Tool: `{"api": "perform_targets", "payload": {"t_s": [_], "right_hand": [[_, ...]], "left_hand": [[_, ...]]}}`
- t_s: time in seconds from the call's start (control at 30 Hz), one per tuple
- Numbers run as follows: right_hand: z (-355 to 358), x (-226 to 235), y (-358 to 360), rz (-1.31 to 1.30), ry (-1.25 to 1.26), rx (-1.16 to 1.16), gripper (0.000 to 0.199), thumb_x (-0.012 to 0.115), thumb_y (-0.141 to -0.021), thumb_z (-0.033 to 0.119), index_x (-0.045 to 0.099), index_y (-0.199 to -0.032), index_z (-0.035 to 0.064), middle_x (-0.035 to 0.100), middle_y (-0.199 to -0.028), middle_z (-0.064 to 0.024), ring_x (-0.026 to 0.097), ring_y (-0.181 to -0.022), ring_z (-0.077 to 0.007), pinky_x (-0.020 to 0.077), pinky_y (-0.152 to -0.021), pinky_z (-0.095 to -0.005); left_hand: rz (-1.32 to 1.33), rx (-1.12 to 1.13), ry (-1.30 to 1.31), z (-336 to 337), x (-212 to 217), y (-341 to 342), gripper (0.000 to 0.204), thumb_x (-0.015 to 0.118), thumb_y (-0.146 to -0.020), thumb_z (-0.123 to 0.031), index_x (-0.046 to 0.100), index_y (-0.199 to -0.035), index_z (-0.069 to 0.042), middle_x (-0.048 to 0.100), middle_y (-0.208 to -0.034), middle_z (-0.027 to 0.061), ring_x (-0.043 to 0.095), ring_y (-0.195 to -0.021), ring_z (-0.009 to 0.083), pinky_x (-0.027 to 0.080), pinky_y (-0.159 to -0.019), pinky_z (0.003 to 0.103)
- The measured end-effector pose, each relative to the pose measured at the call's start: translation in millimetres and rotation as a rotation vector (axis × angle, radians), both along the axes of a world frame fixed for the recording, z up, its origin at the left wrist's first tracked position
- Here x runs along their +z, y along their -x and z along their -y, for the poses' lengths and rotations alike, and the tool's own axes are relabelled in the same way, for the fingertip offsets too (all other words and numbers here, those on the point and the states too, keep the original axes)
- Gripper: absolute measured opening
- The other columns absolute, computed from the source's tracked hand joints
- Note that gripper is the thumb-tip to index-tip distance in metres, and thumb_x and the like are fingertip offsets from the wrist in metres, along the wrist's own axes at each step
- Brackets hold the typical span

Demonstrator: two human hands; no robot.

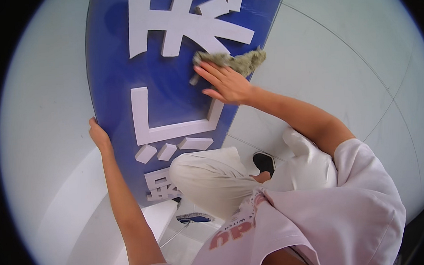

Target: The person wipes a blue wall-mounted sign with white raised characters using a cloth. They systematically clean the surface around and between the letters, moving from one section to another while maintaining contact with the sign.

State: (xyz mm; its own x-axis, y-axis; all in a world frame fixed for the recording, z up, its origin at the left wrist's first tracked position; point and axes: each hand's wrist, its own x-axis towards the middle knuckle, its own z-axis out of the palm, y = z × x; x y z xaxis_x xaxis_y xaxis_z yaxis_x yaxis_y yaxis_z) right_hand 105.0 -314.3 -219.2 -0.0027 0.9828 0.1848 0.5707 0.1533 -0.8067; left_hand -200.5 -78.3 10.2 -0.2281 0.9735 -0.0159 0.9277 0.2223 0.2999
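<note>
While one hand sits at the panel's edge and the other lies flat on a rag, the long blue panel [113,80] runs from the top of the frame down through the middle to the lower centre, close before the crouching person. The right hand [228,86], above and right of centre, is spread rather than clenched: its fingers reach out nearly straight and the thumb stands apart, pressing on the grey-green rag [249,61], which trails off toward the panel's right edge. I take that flat palm to be a way of keeping the shaggy cloth pinned against the surface, just below one raised white character [138,31] and above a U-shaped white piece [140,117]. The left hand [100,133], left of centre, is at the panel's left edge with its fingers bent; probably it is there to steady the panel, though from here I cannot tell how tightly it closes, or whether the fingers hook behind. A bent knee [200,176] in pale trousers overlaps the panel's lower right, perhaps because crouching this close brings its upper part within the right arm's reach. Below the panel's lower end lies a flat blue mop head [193,218], touched by neither hand.
</note>
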Motion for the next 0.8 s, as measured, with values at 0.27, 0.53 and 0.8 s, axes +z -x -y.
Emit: {"api": "perform_targets", "payload": {"t_s": [0.27, 0.53, 0.8], "right_hand": [[93, -87, -78, 0.265, 0.217, -0.195, 0.055, 0.060, -0.094, 0.019, 0.041, -0.145, 0.0110, 0.050, -0.138, -0.0153, 0.049, -0.127, -0.0321, 0.0391, -0.107, -0.0427], [28, -47, -125, -0.988, 0.020, -0.740, 0.038, 0.058, -0.096, 0.012, 0.049, -0.130, -0.0007, 0.056, -0.129, -0.0197, 0.053, -0.124, -0.0295, 0.0411, -0.105, -0.0388], [69, -103, 8, -0.099, 0.040, -0.587, 0.071, 0.058, -0.081, -0.001, 0.036, -0.148, 0.0074, 0.031, -0.149, -0.0249, 0.033, -0.133, -0.0487, 0.0299, -0.112, -0.0541]], "left_hand": [[0.060, 0.031, -0.026, 1, -2, -5, 0.057, 0.038, -0.095, -0.044, 0.061, -0.092, 0.009, 0.062, -0.091, 0.0147, 0.057, -0.087, 0.0258, 0.044, -0.086, 0.036], [0.052, 0.081, -0.052, 10, 3, -8, 0.057, 0.039, -0.095, -0.043, 0.062, -0.094, 0.009, 0.063, -0.093, 0.0145, 0.057, -0.087, 0.0256, 0.044, -0.085, 0.038], [0.097, 0.062, -0.075, 4, -4, -15, 0.058, 0.040, -0.096, -0.044, 0.061, -0.091, 0.009, 0.063, -0.092, 0.0142, 0.056, -0.085, 0.0249, 0.044, -0.083, 0.038]]}}
